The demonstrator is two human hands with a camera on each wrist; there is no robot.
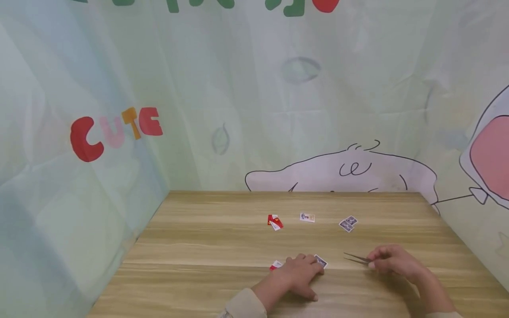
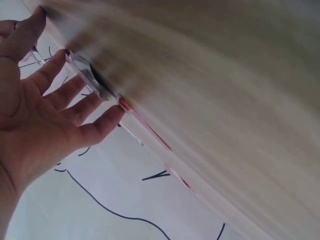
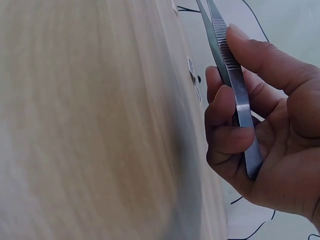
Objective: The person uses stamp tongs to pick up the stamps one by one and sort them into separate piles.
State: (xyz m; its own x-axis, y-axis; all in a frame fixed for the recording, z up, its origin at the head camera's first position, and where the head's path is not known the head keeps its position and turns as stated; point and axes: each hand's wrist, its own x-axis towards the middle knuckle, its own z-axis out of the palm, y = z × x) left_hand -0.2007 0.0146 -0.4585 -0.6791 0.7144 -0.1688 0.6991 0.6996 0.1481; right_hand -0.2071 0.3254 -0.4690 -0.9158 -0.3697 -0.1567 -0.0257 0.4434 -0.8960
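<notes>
My left hand (image 1: 300,274) lies low over the table, fingers spread on small cards. A dark-patterned card with a white border (image 1: 321,262) shows past its fingertips, and a red-and-white card (image 1: 276,265) shows at its left side. In the left wrist view the fingertips touch the edges of a slightly bent card stack (image 2: 87,75), and the little finger is at a red-edged card (image 2: 145,122). My right hand (image 1: 395,260) holds metal tweezers (image 3: 241,95) between thumb and fingers. Their tips are apart with nothing between them, pointing left toward the cards.
Further back on the wooden table (image 1: 191,247) lie overlapping red-and-white cards (image 1: 275,222), a pale printed card (image 1: 307,217) and overlapping dark-patterned cards (image 1: 348,223). A printed cloth backdrop (image 1: 218,88) rises behind the table and along its sides.
</notes>
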